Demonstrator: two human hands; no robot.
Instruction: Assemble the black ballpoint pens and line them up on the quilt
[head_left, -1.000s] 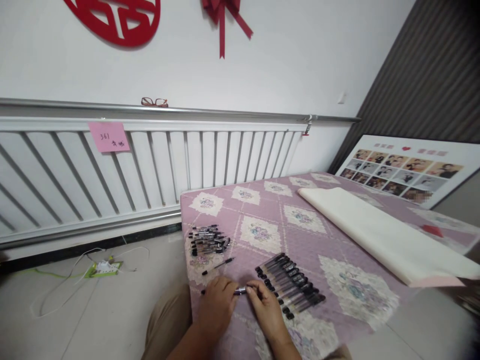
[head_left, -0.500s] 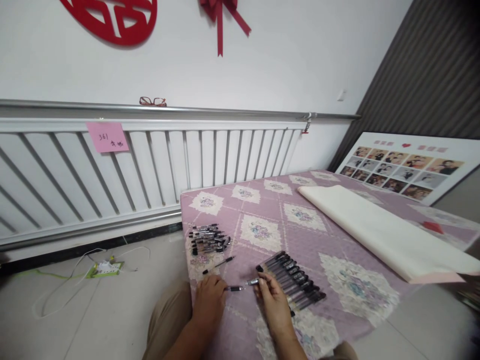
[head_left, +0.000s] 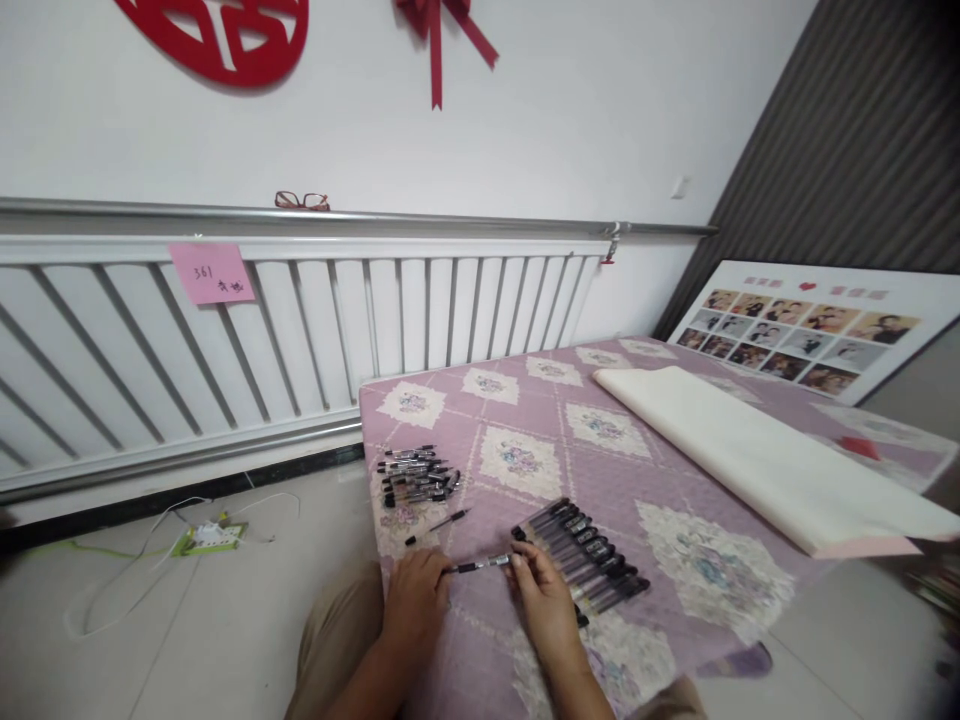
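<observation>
My left hand [head_left: 416,603] and my right hand [head_left: 541,600] hold one black pen [head_left: 480,565] between them, each pinching one end, just above the pink patterned cloth [head_left: 540,430]. Right of my right hand lies a neat row of black pens [head_left: 585,555], side by side. A loose heap of pens or pen parts [head_left: 416,477] lies near the cloth's left edge, with a single thin pen [head_left: 437,526] below it.
A rolled white sheet [head_left: 757,465] lies across the right of the cloth. A white radiator [head_left: 300,330] with a pink note [head_left: 211,273] runs along the wall, red glasses [head_left: 301,201] on top. A photo board [head_left: 810,328] leans at right. Cables [head_left: 187,535] lie on the floor.
My hands were close together on the pen a second ago. They then drew apart, and now the pen spans the gap between them.
</observation>
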